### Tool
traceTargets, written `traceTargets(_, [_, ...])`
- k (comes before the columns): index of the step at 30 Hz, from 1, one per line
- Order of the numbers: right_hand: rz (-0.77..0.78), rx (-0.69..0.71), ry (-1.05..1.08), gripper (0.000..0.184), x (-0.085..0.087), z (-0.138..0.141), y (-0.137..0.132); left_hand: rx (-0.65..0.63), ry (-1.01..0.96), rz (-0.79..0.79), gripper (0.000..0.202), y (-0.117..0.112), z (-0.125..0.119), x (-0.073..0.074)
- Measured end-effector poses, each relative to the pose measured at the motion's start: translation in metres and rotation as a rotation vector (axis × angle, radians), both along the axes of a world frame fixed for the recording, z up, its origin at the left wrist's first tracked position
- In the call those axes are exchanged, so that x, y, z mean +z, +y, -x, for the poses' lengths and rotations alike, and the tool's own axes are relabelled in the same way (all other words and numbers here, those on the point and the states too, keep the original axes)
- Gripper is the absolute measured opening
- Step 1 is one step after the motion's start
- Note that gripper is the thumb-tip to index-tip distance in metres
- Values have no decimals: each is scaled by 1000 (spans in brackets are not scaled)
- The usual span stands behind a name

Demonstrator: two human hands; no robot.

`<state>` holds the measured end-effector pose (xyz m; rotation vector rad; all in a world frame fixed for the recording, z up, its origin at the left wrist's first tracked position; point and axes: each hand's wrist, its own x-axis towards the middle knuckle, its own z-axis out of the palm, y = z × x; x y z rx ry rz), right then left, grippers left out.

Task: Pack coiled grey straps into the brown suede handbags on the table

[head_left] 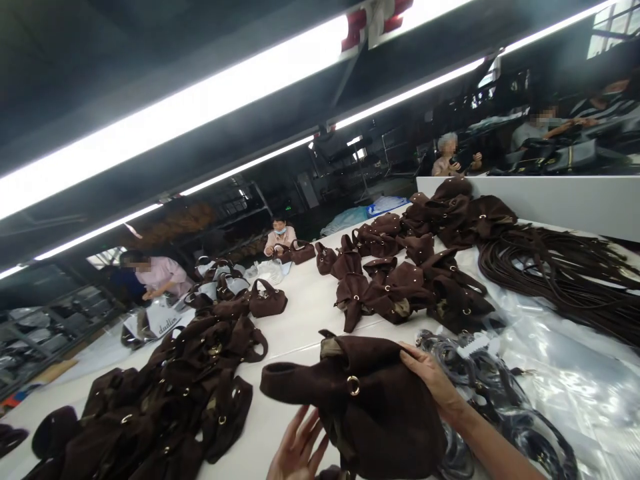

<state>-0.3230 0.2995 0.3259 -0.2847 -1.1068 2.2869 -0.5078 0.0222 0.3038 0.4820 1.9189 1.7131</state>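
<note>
Brown bag (387,407) over the table (307,293)
On my feed, the right hand (434,379) grasps the bag's edge; the left hand (300,447), fingers spread loose, is just beside it.

On the table (310,300), a heap of bags (165,393) lies left; a 2nd cluster of bags (395,283) sits farther back, right; straps (560,273) lie right of that, plastic (570,373) before them; 1 bag (387,400) is foremost.

Bag workshop: heaped brown bags (165,400)
</note>
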Motion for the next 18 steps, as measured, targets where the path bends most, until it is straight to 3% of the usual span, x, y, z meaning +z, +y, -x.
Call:
traceTargets(3, [-117,16,-51,38,-25,11,-14,-10,-70,-126,45,27,-5,6])
traceTargets(5, [-250,-34,-121,39,-45,17,-22,93,-91,-153,45,42,-12,4])
traceTargets(9, [-453,-57,-264,40,-85,16,-35,412,-42,-69,41,60,-20,-15])
traceTargets(11, [-463,-22,-333,42,-97,13,-38,416,5,-44,37,64,-19,-26])
traceTargets(14, [-418,23,-380,56,-98,10,-39,333,129,-24,31,68,-16,-34])
traceTargets(18, [-454,78,-400,62,-71,16,-36,173,312,-26,33,77,-20,-30])
